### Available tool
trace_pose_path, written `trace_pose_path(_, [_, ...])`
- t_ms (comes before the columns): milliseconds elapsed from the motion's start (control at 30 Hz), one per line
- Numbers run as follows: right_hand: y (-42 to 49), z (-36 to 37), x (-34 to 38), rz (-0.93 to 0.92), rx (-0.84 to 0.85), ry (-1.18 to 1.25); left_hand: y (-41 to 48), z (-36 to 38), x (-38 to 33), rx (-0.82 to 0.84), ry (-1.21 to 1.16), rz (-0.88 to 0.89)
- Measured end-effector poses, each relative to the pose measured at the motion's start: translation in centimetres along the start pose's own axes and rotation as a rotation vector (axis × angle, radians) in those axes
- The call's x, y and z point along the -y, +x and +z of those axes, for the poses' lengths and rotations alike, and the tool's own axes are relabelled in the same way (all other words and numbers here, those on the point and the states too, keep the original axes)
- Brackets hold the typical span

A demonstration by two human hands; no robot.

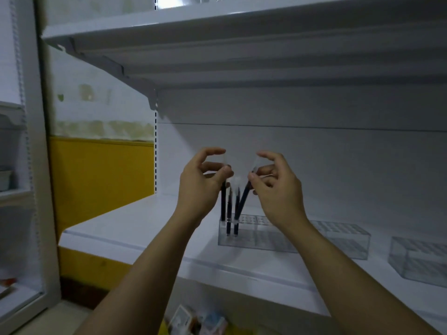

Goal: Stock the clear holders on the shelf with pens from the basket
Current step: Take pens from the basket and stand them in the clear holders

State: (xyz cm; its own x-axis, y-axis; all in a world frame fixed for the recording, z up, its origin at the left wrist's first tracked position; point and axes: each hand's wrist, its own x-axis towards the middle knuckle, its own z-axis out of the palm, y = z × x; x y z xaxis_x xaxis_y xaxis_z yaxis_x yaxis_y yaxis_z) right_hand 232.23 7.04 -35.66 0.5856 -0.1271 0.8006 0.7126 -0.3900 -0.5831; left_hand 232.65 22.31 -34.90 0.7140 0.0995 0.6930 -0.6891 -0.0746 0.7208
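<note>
A clear holder (256,239) with a grid of holes stands on the white shelf (135,228). Several dark pens stand in its left end. My left hand (200,187) pinches the top of the leftmost pen (223,206), which stands upright in the holder. My right hand (275,189) pinches the top of a slanted pen (242,205) whose tip goes into the holder. Two more pens (229,213) stand between them, untouched. The basket is hidden from view.
Two more clear holders stand to the right, one in the middle (346,240) and one at the far right (418,259). An upper shelf (217,44) overhangs the hands. Packaged goods (193,320) lie below the shelf. A glass-door cabinet (21,165) stands at the left.
</note>
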Motion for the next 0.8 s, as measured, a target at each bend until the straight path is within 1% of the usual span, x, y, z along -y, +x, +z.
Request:
trace_pose_path(100, [0.9, 0.7, -0.9, -0.039, -0.021, -0.015, 1.0, 0.1, 1.0, -0.050, 0.043, 0.071])
trace_pose_path(167, [1.2, 0.9, -1.5, -0.061, -0.031, -0.032, 1.4, 0.2, 1.6, -0.046, 0.064, 0.095])
trace_pose_path(233, [1.3, 1.0, -2.2, -0.056, -0.026, -0.039, 1.6, 0.2, 2.2, -0.027, 0.082, 0.097])
trace_pose_path(367, [0.7, 1.4, -3.2, -0.024, 0.034, -0.039, 1.9, -0.2, 2.9, -0.039, 0.040, 0.079])
trace_pose_path(433, [0.4, 1.7, -3.3, -0.012, 0.084, -0.048, 2.1, -0.5, 2.9, -0.023, 0.042, 0.084])
trace_pose_path(500, [0.0, 1.8, -3.1, -0.004, 0.168, -0.127, 2.2, -0.8, 2.8, 0.001, 0.072, 0.094])
trace_pose_path(600, [-0.8, 1.6, -2.7, -0.036, 0.339, -0.410, 2.0, -0.9, 3.1, 0.034, 0.138, 0.098])
trace_pose_path(667, [-1.2, 1.1, -2.4, -0.034, 0.416, -0.536, 1.7, -0.8, 3.7, 0.065, 0.234, 0.108])
trace_pose_path(733, [-1.3, 0.6, -2.0, 0.004, 0.469, -0.583, 1.3, -0.6, 4.4, 0.099, 0.344, 0.115])
trace_pose_path(800, [-1.3, 0.3, -1.7, 0.055, 0.504, -0.584, 0.9, -0.3, 5.0, 0.105, 0.379, 0.113])
